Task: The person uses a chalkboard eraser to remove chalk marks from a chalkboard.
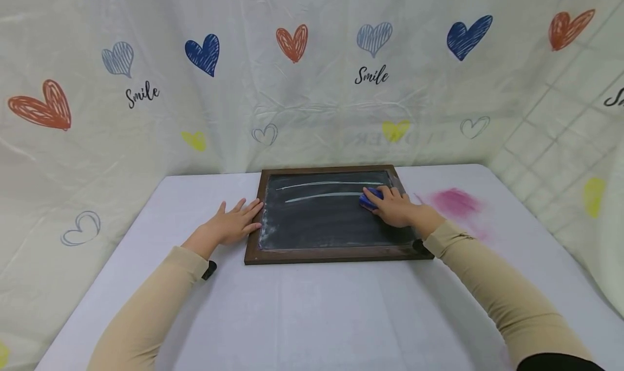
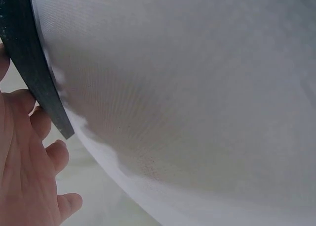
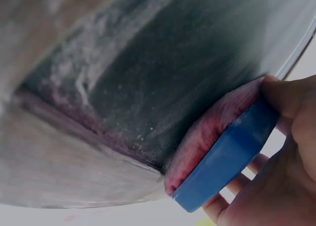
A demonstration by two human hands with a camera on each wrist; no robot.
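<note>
With beige sleeves (image 1: 146, 306) nearest, we are pinching the light, soft-padded eraser (image 1: 370, 197) in right hand (image 1: 397, 208) on the chalkboard (image 1: 322, 225); left hand (image 1: 234, 225), fingers spread, is bracing the stiff frame

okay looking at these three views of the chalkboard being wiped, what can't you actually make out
- Eraser: head view, mostly covered by the right hand; its shape shows only in the right wrist view.
- Chalkboard: left wrist view, only a dark edge strip beside the left hand.
- Chalk lines: right wrist view is too close and blurred to show them.
</note>
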